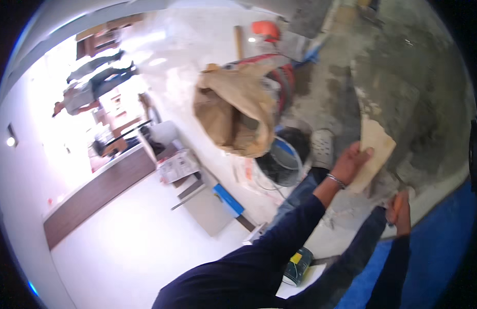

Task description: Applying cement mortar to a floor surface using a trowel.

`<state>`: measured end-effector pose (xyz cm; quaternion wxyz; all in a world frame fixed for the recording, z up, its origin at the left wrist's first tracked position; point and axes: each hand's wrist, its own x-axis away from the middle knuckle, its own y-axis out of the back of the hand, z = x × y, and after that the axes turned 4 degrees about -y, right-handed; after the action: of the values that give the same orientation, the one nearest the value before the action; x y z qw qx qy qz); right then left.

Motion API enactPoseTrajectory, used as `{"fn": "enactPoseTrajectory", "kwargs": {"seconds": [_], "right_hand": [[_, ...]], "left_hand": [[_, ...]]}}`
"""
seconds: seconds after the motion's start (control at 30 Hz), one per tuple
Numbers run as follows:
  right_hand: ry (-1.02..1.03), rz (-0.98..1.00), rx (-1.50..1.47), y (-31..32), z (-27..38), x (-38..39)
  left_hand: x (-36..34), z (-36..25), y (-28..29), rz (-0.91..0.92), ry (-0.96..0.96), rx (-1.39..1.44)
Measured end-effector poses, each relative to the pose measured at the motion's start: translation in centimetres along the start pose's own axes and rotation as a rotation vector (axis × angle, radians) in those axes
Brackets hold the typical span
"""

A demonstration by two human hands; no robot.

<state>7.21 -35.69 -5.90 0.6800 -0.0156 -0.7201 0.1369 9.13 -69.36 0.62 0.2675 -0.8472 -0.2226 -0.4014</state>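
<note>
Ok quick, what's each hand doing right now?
Left hand: closed, gripping a pale flat piece.
Right hand: closed around what looks like an orange handle; the tool itself is unclear.

You wear long, dark navy fabric sleeves across the lower centre and lower right, a silvery metal bracelet right of centre, blue-grey trousers, and a pale, dark-dotted shoe above the bracelet.

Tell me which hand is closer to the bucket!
Left. The left hand, on the pale board, is just right of the bucket; the right hand is farther right and lower in view.
</note>
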Motion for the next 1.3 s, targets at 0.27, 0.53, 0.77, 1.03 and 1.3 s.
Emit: {"fn": "enactPoseTrajectory", "kwargs": {"seconds": [0.27,0.53,0.77,1.03,1.3], "right_hand": [[0.448,-0.454,0.563,-6.4,-3.1,5.0],[0.808,-0.45,0.993,-13.2,-1.5,5.1],[0.439,-0.584,0.746,-13.0,4.0,0.3],[0.715,-0.495,0.771,-14.1,-2.7,6.0],[0.467,-0.639,0.685,-13.8,5.4,1.0]], "left_hand": [[-0.5,0.0,2.7,-0.207,-0.303,-0.375],[0.5,-1.3,4.8,-0.263,-0.192,-0.552],[2.1,-3.1,5.8,0.014,0.216,-0.208],[2.1,-2.6,7.2,0.004,0.192,-0.247],[2.2,-1.5,6.8,0.084,0.218,-0.271]]}}
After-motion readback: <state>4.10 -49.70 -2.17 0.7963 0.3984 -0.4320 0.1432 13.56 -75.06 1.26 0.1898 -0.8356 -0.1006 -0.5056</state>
